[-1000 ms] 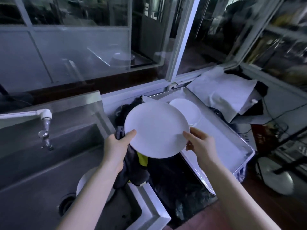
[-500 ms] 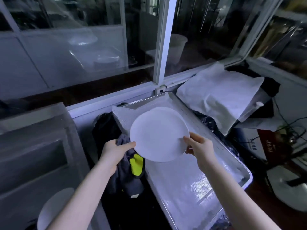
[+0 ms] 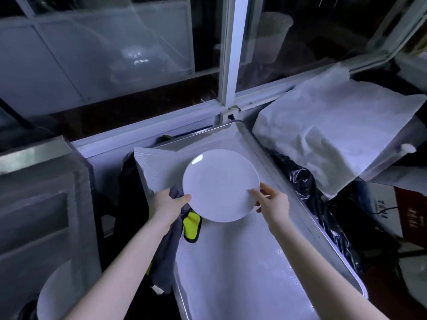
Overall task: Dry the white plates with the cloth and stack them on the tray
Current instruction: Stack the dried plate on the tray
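Note:
A round white plate (image 3: 219,184) is held face up over the far half of the metal tray (image 3: 298,195). My left hand (image 3: 167,204) grips its left rim with the thumb on top, and the dark grey and yellow cloth (image 3: 172,243) hangs down from that same hand. My right hand (image 3: 272,203) pinches the plate's right rim. A white liner (image 3: 242,273) covers the tray's floor. Any plates lying on the tray beneath the held one are hidden by it.
The steel sink (image 3: 44,215) is at the left, with another white plate (image 3: 57,294) in it at the bottom left. Crumpled white sheeting (image 3: 335,125) and black plastic (image 3: 309,192) lie right of the tray. A window frame (image 3: 227,65) stands behind.
Both hands have carried the plate rightwards from beside the sink to over the tray and lowered it flatter. The view has swung right, and the tray's earlier visible plate is now covered.

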### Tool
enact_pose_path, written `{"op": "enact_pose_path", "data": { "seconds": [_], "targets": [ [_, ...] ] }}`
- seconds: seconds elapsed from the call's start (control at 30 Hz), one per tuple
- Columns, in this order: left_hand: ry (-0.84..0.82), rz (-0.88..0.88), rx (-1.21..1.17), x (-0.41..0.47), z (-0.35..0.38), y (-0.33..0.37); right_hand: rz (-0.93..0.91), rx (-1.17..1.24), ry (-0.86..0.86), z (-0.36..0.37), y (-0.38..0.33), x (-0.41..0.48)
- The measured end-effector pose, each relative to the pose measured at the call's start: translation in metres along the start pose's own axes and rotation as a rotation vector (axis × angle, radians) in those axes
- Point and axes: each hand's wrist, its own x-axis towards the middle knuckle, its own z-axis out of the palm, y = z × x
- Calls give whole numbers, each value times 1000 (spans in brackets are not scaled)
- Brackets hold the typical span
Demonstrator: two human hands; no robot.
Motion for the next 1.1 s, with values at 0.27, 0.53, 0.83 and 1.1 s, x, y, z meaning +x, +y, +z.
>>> {"op": "enact_pose_path", "data": {
  "seconds": [0.27,0.53,0.83,1.1],
  "targets": [
    [35,-22,99,12,18,-1,-95,-180,-18,5,17,27],
    [19,-56,131,15,13,-2,-206,-300,24,14,24,32],
    [13,-111,168,6,3,-2,-180,-564,17,14,24,24],
    [-7,-195,-115,-16,-40,-18,-146,-621,27,15,19,20]
  ]
}}
